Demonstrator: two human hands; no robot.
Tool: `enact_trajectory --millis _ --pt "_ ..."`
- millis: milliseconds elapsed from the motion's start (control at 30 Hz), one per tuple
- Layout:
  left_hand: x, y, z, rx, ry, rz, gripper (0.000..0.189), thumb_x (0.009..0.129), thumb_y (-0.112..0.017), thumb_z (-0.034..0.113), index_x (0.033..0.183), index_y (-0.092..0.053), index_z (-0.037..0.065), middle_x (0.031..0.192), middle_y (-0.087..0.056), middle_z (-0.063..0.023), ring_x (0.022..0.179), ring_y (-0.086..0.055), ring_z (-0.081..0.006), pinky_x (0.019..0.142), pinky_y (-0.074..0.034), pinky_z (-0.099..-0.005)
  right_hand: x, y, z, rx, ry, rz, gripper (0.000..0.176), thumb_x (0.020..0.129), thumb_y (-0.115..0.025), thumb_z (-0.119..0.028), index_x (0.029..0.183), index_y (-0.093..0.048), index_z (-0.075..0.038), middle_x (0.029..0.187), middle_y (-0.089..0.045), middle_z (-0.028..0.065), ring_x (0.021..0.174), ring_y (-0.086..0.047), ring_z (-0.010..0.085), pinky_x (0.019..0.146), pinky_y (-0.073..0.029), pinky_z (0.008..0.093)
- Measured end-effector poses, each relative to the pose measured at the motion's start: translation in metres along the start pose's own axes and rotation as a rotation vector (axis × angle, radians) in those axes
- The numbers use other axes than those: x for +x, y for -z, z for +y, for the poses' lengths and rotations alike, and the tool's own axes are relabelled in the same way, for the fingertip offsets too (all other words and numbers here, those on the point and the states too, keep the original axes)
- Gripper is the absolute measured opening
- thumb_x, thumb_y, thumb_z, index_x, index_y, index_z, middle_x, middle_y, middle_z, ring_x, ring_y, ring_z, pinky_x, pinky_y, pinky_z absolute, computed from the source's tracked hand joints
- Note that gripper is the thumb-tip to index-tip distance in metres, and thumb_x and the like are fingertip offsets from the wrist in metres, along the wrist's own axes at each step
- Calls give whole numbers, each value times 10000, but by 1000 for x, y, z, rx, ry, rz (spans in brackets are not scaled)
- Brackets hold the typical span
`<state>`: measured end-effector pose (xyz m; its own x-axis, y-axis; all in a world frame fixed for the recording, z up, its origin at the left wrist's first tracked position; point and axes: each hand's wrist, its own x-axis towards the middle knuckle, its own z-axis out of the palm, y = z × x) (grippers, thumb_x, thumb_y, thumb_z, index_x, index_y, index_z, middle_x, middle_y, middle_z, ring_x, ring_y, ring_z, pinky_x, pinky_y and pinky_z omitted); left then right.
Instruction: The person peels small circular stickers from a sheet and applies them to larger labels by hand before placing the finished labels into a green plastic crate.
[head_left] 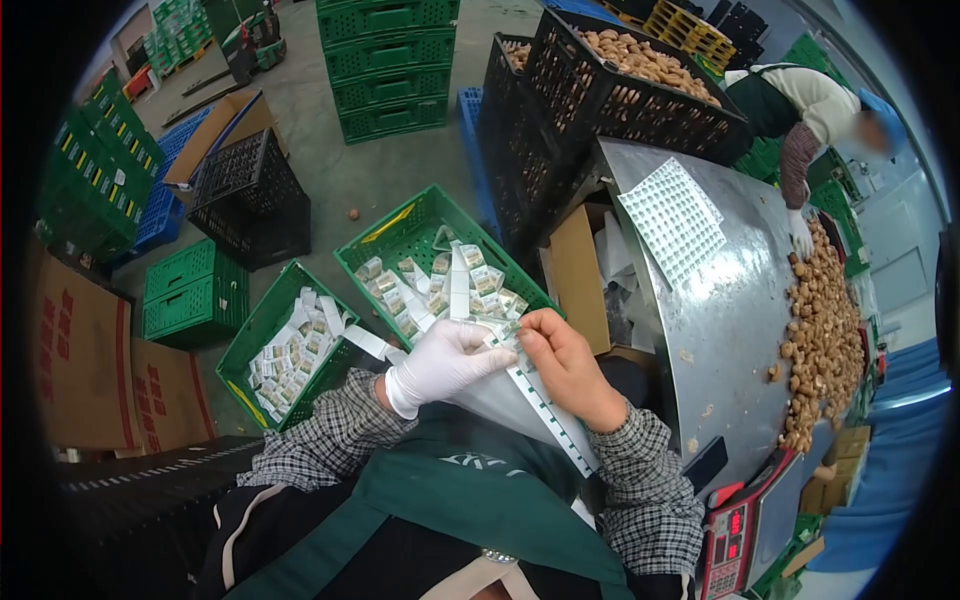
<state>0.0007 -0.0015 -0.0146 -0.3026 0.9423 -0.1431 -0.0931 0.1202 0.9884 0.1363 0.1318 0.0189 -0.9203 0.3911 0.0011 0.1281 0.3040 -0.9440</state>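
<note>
My left hand (450,365), in a white glove, is closed, with thumb and forefinger pinched at the upper end of a white sticker strip (552,415) edged with green marks. My bare right hand (570,368) pinches the same end from the other side. The strip slants down across my lap. Just beyond my hands stands a green crate (350,262) with small labelled packs (488,280) and loose white bands. A second green crate (240,395) at the left holds similar packs, and a white band (368,341) runs from it toward my left hand.
At right, a metal table (735,330) bears a sticker sheet (672,222), a mushroom heap (825,325) and a red scale (735,545). Black crates (590,100) of mushrooms stand behind. A co-worker's gloved hand (800,235) touches the heap. An open cardboard box (580,275) sits beside the table.
</note>
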Motion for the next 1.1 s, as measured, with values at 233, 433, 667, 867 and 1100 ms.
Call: enact_trajectory --millis 233,433,667,867,1100 --pt "-1 -3 5 125 8 44 132 810 -681 122 841 -679 -7 673 -576 46 616 -451 -13 527 -370 -185 -2 -5 0 -119 35 105 132 889 -521 -123 936 -521 0 737 -564 86 680 -536 151 643 -442 288" --pt "-2 -6 3 -38 -67 87 120 821 -640 115 819 -682 2 702 -629 9 658 -519 -22 626 -451 -199 1 21 11 368 -53 219 101 913 -514 -138 932 -525 -40 699 -530 -8 568 -494 53 503 -397 204" --pt "0 -7 -6 64 -188 37 208 803 -501 -31 940 -654 2 789 -635 -51 749 -569 -81 704 -462 -225 -4 46 -11 715 -152 275 177 921 -530 -221 1028 -487 -86 782 -533 -26 490 -353 0 412 -275 145" --pt "8 -19 11 390 -452 -264 444 738 -608 54 1176 -545 8 1189 -546 -159 1141 -503 -264 974 -376 -341 -6 51 -18 732 -135 317 216 912 -538 -214 1072 -456 -94 816 -538 -13 488 -319 -2 404 -238 144" --pt "13 -26 14 -312 -78 -176 418 859 -452 -34 1276 -443 -8 1143 -553 -91 1055 -520 -127 913 -414 -252 8 34 -15 774 2 466 241 913 -531 -169 1111 -422 -85 815 -504 -15 501 -335 -6 419 -258 144"
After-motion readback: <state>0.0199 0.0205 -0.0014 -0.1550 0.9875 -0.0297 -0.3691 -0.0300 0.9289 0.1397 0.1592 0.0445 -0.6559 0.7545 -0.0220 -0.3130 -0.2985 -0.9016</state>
